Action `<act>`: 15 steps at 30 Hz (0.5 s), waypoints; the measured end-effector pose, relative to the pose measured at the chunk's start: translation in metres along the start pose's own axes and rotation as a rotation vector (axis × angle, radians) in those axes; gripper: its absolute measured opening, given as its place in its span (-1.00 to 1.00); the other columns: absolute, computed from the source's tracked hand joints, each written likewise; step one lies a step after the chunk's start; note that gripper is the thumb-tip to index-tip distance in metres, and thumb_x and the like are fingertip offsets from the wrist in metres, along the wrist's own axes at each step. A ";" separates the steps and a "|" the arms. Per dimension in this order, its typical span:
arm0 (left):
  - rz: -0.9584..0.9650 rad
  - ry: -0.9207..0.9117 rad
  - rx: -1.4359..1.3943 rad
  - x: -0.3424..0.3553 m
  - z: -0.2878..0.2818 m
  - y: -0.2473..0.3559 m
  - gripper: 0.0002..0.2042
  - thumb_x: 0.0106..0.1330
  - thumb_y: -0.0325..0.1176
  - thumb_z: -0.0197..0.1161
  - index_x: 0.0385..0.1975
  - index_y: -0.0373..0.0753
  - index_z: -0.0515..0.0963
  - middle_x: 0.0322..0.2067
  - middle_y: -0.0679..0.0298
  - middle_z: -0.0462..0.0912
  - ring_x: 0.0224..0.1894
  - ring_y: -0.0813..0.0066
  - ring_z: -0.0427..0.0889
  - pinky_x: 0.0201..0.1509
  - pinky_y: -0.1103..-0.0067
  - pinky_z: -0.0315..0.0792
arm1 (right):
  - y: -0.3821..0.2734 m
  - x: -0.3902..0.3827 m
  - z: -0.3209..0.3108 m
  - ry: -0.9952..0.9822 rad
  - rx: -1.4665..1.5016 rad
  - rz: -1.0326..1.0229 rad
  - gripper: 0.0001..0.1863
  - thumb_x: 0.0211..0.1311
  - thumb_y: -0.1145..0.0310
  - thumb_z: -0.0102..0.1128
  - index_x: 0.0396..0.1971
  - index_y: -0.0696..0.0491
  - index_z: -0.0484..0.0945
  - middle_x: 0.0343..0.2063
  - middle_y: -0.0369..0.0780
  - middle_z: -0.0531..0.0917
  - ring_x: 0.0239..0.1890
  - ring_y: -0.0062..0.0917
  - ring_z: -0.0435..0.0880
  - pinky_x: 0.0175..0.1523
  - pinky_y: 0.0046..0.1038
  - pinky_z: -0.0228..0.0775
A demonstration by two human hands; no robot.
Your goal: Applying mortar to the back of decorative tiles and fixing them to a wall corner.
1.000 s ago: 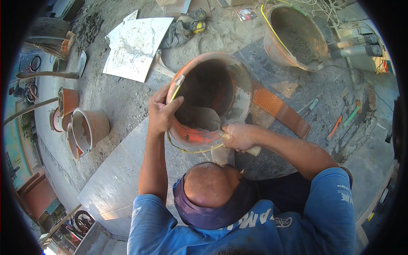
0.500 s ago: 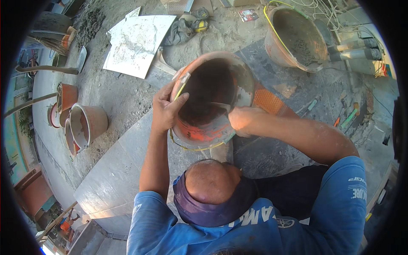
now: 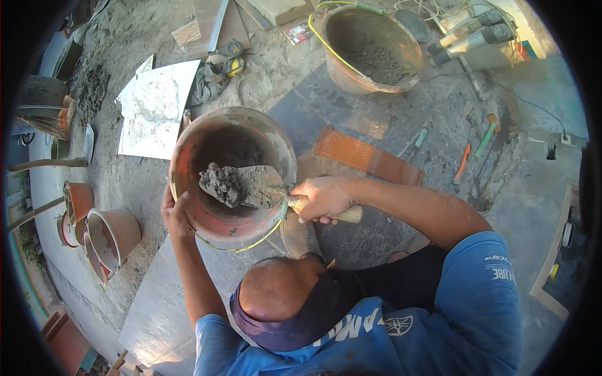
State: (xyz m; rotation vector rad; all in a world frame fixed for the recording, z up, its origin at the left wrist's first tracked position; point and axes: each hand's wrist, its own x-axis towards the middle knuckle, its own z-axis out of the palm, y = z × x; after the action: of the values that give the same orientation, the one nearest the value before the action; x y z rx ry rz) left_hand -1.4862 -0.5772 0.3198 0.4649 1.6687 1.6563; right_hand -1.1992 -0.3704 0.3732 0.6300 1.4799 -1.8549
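A clay-coloured bucket (image 3: 233, 229) with a yellow handle tilts toward me, its inside dark and smeared with reddish and grey residue. My left hand (image 3: 177, 214) grips the bucket's left side near the rim, the thumb showing on the outside. In my right hand (image 3: 326, 198) is the wooden handle of a trowel (image 3: 266, 187), fingers wrapped round it. The trowel's blade lies level across the bucket's mouth. A lump of wet grey mortar (image 3: 222, 184) sits on the blade's far end. The bucket's bottom is partly hidden behind the trowel.
Another bucket (image 3: 342, 74) holding grey mortar stands at the far right. An orange patterned strip (image 3: 343, 150) lies beside my bucket. Green-handled (image 3: 486, 136) and orange-handled tools (image 3: 463, 164) lie to the right. At left are a white board (image 3: 157, 113) and several buckets (image 3: 125, 233).
The trowel, earlier down inside the bucket, has come up into view with mortar on its blade. My left hand has slid lower on the bucket's side. The whole view has shifted.
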 end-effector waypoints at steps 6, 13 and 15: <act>-0.141 0.006 -0.169 -0.023 -0.010 -0.033 -0.58 0.24 -0.52 0.14 0.14 -0.36 0.35 -0.07 0.15 0.56 -0.07 0.35 0.59 -0.05 0.48 0.54 | 0.024 -0.087 -0.026 0.021 0.031 -0.119 -0.78 0.10 0.33 0.20 -0.33 0.11 0.41 -0.70 -0.33 0.48 -0.69 -0.68 0.47 -0.59 -0.56 0.35; 0.624 0.645 1.323 -0.053 0.096 0.041 -0.58 0.28 -0.44 0.23 0.11 -0.40 0.36 0.04 0.06 0.50 0.06 0.22 0.51 0.19 0.38 0.37 | 0.102 -0.234 -0.054 0.126 0.123 -0.059 -0.79 0.14 0.39 0.27 -0.32 0.09 0.41 -0.68 -0.38 0.46 -0.70 -0.75 0.43 -0.59 -0.61 0.26; 0.817 0.286 1.107 -0.070 0.173 0.079 -0.60 0.21 -0.43 0.31 0.03 -0.40 0.44 0.01 0.02 0.51 0.03 0.17 0.53 0.17 0.37 0.39 | 0.130 -0.278 -0.060 0.198 0.193 -0.053 -0.76 0.11 0.32 0.27 -0.33 0.08 0.42 -0.68 -0.36 0.46 -0.70 -0.73 0.44 -0.58 -0.60 0.31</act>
State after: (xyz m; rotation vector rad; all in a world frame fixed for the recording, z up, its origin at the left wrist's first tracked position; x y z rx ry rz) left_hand -1.3361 -0.4967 0.4293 1.6685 2.7765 1.1128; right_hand -0.9214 -0.2725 0.4768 0.8959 1.4630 -2.0415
